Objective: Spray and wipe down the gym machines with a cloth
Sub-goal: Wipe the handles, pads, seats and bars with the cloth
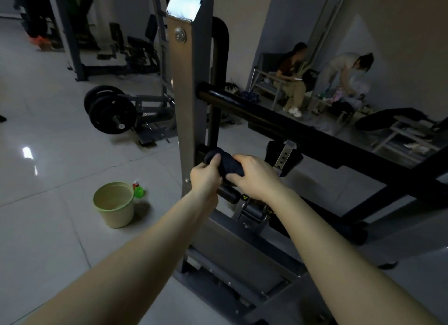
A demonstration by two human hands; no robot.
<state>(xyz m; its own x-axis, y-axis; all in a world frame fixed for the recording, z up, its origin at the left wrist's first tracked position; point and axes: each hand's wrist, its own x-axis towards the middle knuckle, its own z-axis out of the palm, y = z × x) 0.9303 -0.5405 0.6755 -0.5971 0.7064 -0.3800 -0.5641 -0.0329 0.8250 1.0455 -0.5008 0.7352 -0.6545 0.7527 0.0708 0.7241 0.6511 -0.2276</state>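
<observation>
Left hand: the left hand (206,177) has its fingers curled round the nine o'clock end of the cloth, thumb laid on top.
Right hand: the right hand (254,177) clasps the three o'clock end of the same cloth, knuckles up.
Cloth: the dark cloth (225,163) is bunched into a thick roll between the two hands, just in front of the machine; I cannot tell whether it touches the metal.
Machine: a grey upright post (186,94) rises at twelve o'clock from the hands, and a long black padded bar (266,116) runs from it toward four o'clock.
Lower pad: a short black roller (226,195) sits right under the hands, at six o'clock.
Spray bottle: the green spray bottle (138,191) stands on the tiled floor (48,143) at nine o'clock from the hands, well apart from them.
Bucket: a pale green bucket (118,215) stands just beside the bottle, at its seven o'clock.
Weights: black weight plates (111,112) sit on another machine at ten o'clock.
Others: at two o'clock one person (292,82) sits on a chair and another person (346,70) bends over beside it.
</observation>
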